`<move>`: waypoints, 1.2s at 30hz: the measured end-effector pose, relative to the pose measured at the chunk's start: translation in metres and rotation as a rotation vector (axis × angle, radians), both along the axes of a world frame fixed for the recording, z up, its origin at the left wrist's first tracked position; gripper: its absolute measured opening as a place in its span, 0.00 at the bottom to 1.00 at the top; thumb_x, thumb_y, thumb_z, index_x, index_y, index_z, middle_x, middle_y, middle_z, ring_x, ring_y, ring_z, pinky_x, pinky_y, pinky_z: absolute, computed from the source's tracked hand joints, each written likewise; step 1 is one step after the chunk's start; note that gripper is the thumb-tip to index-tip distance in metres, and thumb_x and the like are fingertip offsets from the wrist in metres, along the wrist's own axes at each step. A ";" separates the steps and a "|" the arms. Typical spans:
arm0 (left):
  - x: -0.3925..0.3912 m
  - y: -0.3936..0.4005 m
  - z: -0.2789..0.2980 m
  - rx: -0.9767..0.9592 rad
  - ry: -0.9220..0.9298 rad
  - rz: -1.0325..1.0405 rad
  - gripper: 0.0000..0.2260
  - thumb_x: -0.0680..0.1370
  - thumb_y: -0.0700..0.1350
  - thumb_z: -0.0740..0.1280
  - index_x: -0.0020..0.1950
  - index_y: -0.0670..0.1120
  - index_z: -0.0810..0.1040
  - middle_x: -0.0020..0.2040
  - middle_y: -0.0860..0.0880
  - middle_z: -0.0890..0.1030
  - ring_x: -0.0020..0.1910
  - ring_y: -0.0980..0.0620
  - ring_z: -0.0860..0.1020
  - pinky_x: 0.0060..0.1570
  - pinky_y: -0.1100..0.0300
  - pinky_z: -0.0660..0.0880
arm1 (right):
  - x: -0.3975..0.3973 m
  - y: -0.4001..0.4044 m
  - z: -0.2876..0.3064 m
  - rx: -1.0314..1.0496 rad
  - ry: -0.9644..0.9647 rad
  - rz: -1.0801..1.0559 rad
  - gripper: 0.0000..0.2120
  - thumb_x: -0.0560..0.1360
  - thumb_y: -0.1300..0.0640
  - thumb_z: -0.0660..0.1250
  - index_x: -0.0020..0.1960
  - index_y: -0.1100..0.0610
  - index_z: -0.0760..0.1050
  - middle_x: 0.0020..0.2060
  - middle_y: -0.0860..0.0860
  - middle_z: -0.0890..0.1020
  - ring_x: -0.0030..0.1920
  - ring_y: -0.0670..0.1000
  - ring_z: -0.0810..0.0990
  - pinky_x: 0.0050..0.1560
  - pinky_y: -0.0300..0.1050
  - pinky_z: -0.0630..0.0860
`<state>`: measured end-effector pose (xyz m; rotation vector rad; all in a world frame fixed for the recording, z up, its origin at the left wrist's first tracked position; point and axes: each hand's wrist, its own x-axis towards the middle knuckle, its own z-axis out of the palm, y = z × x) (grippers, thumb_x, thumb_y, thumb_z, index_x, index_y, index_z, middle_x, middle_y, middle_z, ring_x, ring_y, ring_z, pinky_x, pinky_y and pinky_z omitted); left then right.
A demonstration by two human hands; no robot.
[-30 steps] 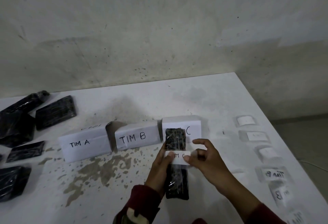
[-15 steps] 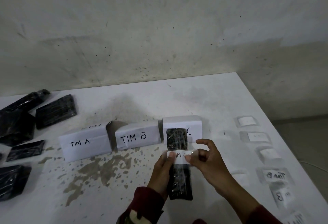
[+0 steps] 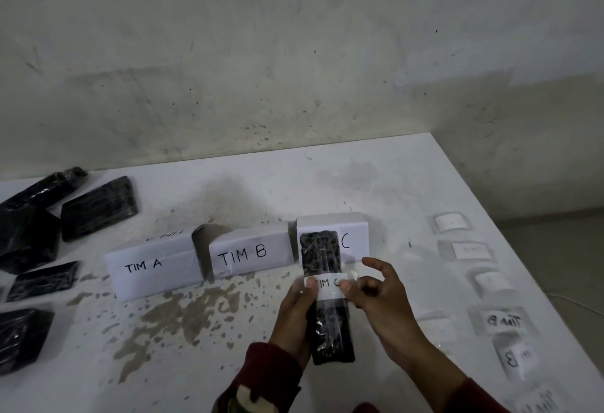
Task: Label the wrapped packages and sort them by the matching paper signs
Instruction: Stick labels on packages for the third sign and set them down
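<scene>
A: Head view — what was going on w/ the package (image 3: 328,308)?

B: Held up over the tabletop (image 3: 376,183), in front of the TIM C sign (image 3: 351,239). Left hand (image 3: 295,311) gripped its left edge, thumb pressed on the label (image 3: 327,286). Right hand (image 3: 379,295) pinched the label's right end w/ thumb and forefinger, other fingers loosely spread. Prob. smoothing the sticker down, left hand steadying so it went on flat.

A: Which way did it point?

B: Long axis ran away from the person, far end toward the C sign, near end toward the sleeve. Label sat crosswise, above the middle, text reading "TIM C".

A: Rest of the stuff?

B: TIM A sign (image 3: 152,265) and TIM B sign (image 3: 250,254) stood in a row to the left; unlabelled black packages (image 3: 98,206) far left; spare labels (image 3: 500,321) along the right edge. Nothing yet laid by any sign, as far as I could tell.
</scene>
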<state>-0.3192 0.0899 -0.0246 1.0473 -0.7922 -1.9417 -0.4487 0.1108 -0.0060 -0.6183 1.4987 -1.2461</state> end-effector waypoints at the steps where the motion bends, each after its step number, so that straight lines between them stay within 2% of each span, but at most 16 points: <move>1: -0.001 0.000 0.000 -0.002 0.000 0.011 0.19 0.73 0.50 0.61 0.58 0.40 0.74 0.48 0.40 0.82 0.44 0.46 0.81 0.40 0.56 0.79 | 0.002 0.000 -0.001 -0.005 0.000 -0.018 0.20 0.69 0.64 0.72 0.52 0.47 0.69 0.28 0.48 0.80 0.33 0.42 0.80 0.37 0.34 0.73; 4: -0.004 0.001 0.001 -0.010 -0.020 0.049 0.19 0.73 0.51 0.60 0.57 0.38 0.72 0.48 0.39 0.80 0.45 0.44 0.79 0.41 0.55 0.79 | 0.008 0.001 -0.002 -0.016 0.011 -0.071 0.19 0.71 0.65 0.70 0.54 0.49 0.66 0.30 0.49 0.80 0.32 0.40 0.80 0.36 0.33 0.73; 8: -0.008 0.001 0.002 -0.006 -0.018 0.087 0.19 0.72 0.50 0.60 0.56 0.38 0.72 0.49 0.37 0.79 0.46 0.42 0.79 0.44 0.52 0.78 | 0.015 0.001 0.000 -0.020 0.021 -0.152 0.22 0.71 0.64 0.70 0.57 0.50 0.64 0.37 0.53 0.81 0.40 0.47 0.80 0.41 0.37 0.73; 16: -0.008 -0.001 0.006 0.012 0.048 0.089 0.17 0.73 0.49 0.59 0.55 0.39 0.74 0.46 0.40 0.82 0.41 0.45 0.82 0.38 0.56 0.80 | 0.016 -0.003 0.003 0.000 -0.069 -0.210 0.18 0.73 0.65 0.67 0.57 0.50 0.65 0.39 0.54 0.80 0.42 0.50 0.79 0.46 0.44 0.75; 19: -0.007 0.000 0.008 0.026 0.018 0.078 0.17 0.77 0.48 0.57 0.58 0.38 0.72 0.49 0.38 0.81 0.43 0.44 0.81 0.41 0.53 0.79 | 0.017 -0.004 0.004 0.015 -0.109 -0.209 0.16 0.74 0.66 0.66 0.55 0.50 0.67 0.41 0.57 0.80 0.43 0.54 0.79 0.50 0.48 0.76; 22: -0.009 0.002 0.011 0.051 0.006 0.105 0.16 0.79 0.48 0.55 0.58 0.39 0.73 0.52 0.36 0.79 0.47 0.41 0.79 0.46 0.50 0.77 | 0.020 -0.003 0.004 0.024 -0.111 -0.231 0.14 0.74 0.66 0.65 0.53 0.51 0.67 0.40 0.57 0.79 0.42 0.53 0.79 0.45 0.45 0.76; 25: -0.012 0.003 0.013 0.073 0.004 0.131 0.17 0.79 0.48 0.54 0.60 0.38 0.72 0.54 0.34 0.79 0.49 0.40 0.79 0.49 0.49 0.77 | 0.024 -0.003 0.003 0.063 0.020 -0.260 0.09 0.74 0.64 0.65 0.48 0.52 0.68 0.40 0.53 0.77 0.41 0.51 0.78 0.43 0.45 0.75; 29: -0.014 0.003 0.012 0.059 0.026 0.153 0.16 0.80 0.46 0.52 0.58 0.39 0.74 0.48 0.38 0.82 0.45 0.43 0.81 0.41 0.54 0.80 | 0.025 -0.004 0.000 0.096 0.274 -0.211 0.02 0.75 0.62 0.64 0.44 0.57 0.74 0.44 0.55 0.79 0.45 0.54 0.78 0.50 0.48 0.75; 32: -0.014 0.005 0.010 0.073 0.045 0.175 0.15 0.81 0.45 0.52 0.56 0.39 0.74 0.45 0.40 0.83 0.42 0.45 0.83 0.38 0.57 0.80 | 0.026 -0.003 -0.001 0.130 0.344 -0.154 0.06 0.76 0.61 0.62 0.45 0.59 0.77 0.43 0.55 0.82 0.45 0.53 0.80 0.50 0.47 0.76; 36: -0.014 0.006 0.010 0.065 0.029 0.174 0.15 0.81 0.46 0.52 0.57 0.40 0.75 0.47 0.39 0.83 0.44 0.44 0.82 0.40 0.56 0.80 | 0.027 -0.002 -0.001 0.132 0.416 -0.077 0.10 0.78 0.58 0.59 0.47 0.59 0.79 0.44 0.54 0.82 0.46 0.53 0.80 0.49 0.46 0.76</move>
